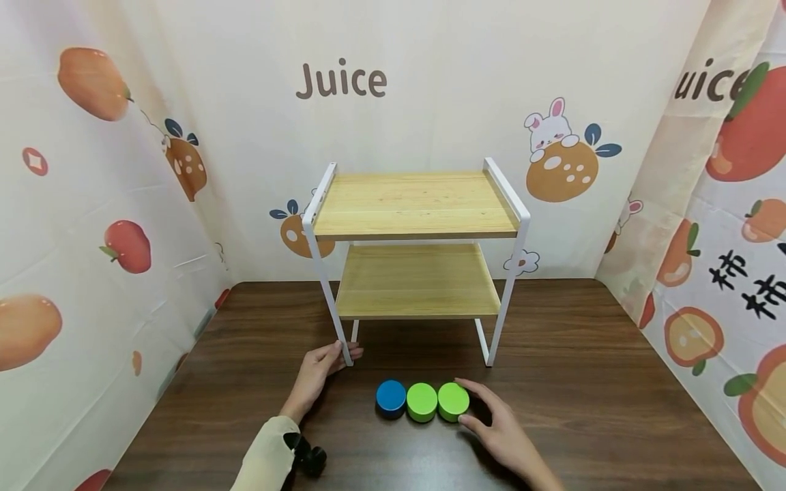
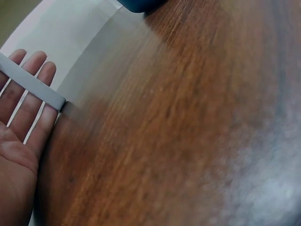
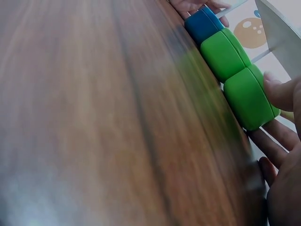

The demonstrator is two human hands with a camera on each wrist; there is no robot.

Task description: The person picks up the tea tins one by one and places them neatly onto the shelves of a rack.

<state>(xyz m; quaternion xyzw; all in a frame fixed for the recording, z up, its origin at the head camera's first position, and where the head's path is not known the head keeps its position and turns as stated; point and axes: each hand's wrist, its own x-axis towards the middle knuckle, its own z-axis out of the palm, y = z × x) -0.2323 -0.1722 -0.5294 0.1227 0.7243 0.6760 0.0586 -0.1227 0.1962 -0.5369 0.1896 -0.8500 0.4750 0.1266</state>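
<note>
My left hand (image 1: 321, 368) is at the foot of the shelf rack's front left leg (image 1: 334, 310). Its straight fingers (image 2: 40, 103) pass behind the white leg, and its thumb lies beside the leg. My right hand (image 1: 497, 426) holds the rightmost green round container (image 1: 453, 401) at its right side, thumb near and a finger on the far edge. That container stands in a row with another green round container (image 1: 421, 401) and a blue round container (image 1: 391, 397) on its left. All three sit upright on the table, side by side.
The two-tier shelf rack (image 1: 417, 204) has wooden boards and white metal frames, standing at the table's back. Brown wood table (image 1: 565, 368) extends to both sides. Printed curtains (image 1: 430, 82) enclose the back and sides. A black device (image 1: 305, 455) is strapped at the left wrist.
</note>
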